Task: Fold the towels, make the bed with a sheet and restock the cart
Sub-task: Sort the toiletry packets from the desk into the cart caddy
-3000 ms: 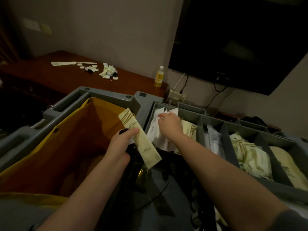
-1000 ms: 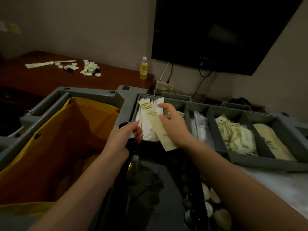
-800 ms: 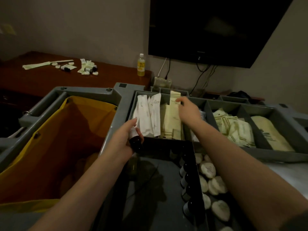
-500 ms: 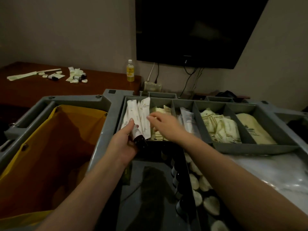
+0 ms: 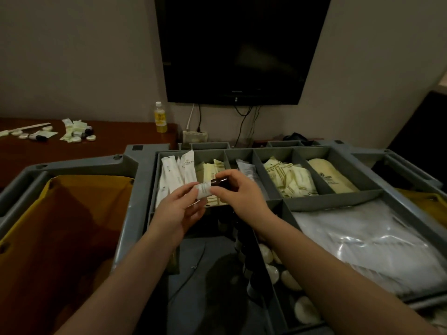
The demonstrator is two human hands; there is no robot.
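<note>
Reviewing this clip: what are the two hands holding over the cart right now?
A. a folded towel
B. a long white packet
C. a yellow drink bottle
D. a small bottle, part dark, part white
D: the left hand and the right hand both pinch the small bottle above the cart.

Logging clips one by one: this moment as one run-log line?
restocking cart; left hand holds small bottle; right hand grips its dark cap; over sachet tray
</note>
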